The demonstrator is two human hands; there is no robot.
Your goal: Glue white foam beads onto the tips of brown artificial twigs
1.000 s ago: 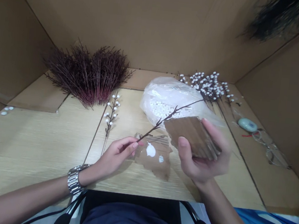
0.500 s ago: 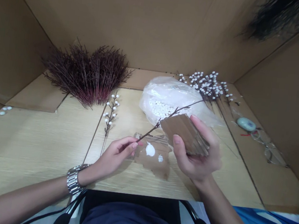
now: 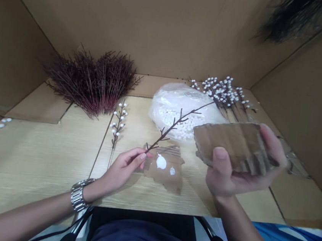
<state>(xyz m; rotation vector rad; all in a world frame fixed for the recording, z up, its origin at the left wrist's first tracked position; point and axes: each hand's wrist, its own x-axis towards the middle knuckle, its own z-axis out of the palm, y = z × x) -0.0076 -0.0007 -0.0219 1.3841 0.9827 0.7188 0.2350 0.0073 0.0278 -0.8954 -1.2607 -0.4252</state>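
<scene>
Between the thumb and fingers of my left hand (image 3: pixel 129 163) is the end of a bare brown artificial twig (image 3: pixel 171 128), which slants up to the right. My right hand (image 3: pixel 238 174) grips a torn piece of corrugated cardboard (image 3: pixel 230 143), raised above the table on the right, with the thumb on its near face. Below the twig lies a flat cardboard scrap (image 3: pixel 163 178) bearing a large white blob of glue-like paste (image 3: pixel 161 162) and a smaller one. Behind the twig sits a clear plastic bag (image 3: pixel 175 95) of small white balls.
Bundled bare twigs (image 3: pixel 96 79) lie at the back left. A twig with white berries (image 3: pixel 118 123) rests left of centre, and several berried twigs (image 3: pixel 221 89) at the back right. Loose white balls (image 3: pixel 4 122) lie far left. Glasses (image 3: pixel 297 165) are partly behind my right hand. Cardboard walls (image 3: pixel 170 29) enclose the table.
My right hand has moved right, away from the twig, carrying the cardboard piece, and the twig's middle now shows. My left hand has barely moved.
</scene>
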